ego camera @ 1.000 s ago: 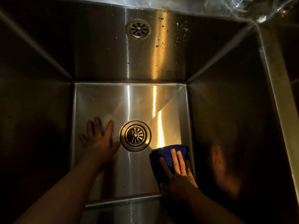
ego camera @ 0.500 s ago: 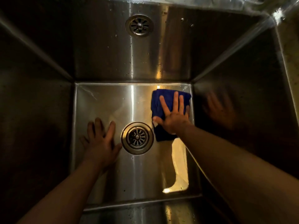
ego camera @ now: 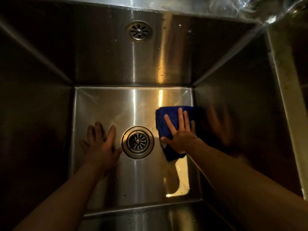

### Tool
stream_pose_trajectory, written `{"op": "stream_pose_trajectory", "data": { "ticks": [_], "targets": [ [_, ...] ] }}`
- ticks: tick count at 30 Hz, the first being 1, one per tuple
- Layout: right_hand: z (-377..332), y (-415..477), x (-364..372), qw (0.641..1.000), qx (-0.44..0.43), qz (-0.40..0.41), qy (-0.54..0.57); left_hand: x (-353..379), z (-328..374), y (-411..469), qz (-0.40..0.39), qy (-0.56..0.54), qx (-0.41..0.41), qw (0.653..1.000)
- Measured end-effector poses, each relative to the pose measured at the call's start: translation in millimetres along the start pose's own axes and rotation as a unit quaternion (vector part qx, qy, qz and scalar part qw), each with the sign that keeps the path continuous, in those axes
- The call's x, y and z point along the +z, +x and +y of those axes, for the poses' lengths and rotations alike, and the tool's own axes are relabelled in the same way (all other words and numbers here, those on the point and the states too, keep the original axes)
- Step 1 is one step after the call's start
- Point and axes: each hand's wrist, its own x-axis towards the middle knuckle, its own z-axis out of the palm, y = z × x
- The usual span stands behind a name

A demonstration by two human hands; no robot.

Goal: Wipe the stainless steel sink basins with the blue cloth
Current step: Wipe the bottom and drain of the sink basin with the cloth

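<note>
Pressing blue cloth (ego camera: 161, 127) flat on sink basin (ego camera: 103, 110) floor beside drain strainer (ego camera: 137, 142), right hand (ego camera: 180, 139) fingers spread, grip released, left hand (ego camera: 101, 144) splayed on floor, grip likewise released

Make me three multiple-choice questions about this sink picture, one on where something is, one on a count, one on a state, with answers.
1. Where does the blue cloth lie relative to the floor drain?
A) left of it
B) right of it, by the right wall
C) covering it

2. How many round slotted drain fittings show?
A) one
B) two
C) three

3. How does the right hand meet the cloth?
A) fingers spread flat on it
B) bunching it in a fist
C) off it

Answers: 1 B, between drain and wall. 2 B, the floor drain plus the overflow drain on the back wall. 3 A, straight fingers press it.
</note>
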Motion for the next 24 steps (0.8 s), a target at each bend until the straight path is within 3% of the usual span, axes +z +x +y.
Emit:
{"op": "stream_pose_trajectory", "data": {
  "ticks": [13,20,24],
  "targets": [
    [-35.5,-126.5,83.5,0.983,0.013,-0.181,-0.013,-2.7,0.0,-0.4,0.007,0.018,0.0,1.0],
    [-30.2,-127.1,105.3,0.993,-0.003,-0.11,0.033,-0.3,-0.1,0.6,-0.006,0.006,-0.003,1.0],
    [-41.1,-99.2,94.9,0.998,0.042,-0.019,0.049,0.0,1.0,0.7,-0.01,0.03,-0.007,0.999]
  ]
}}
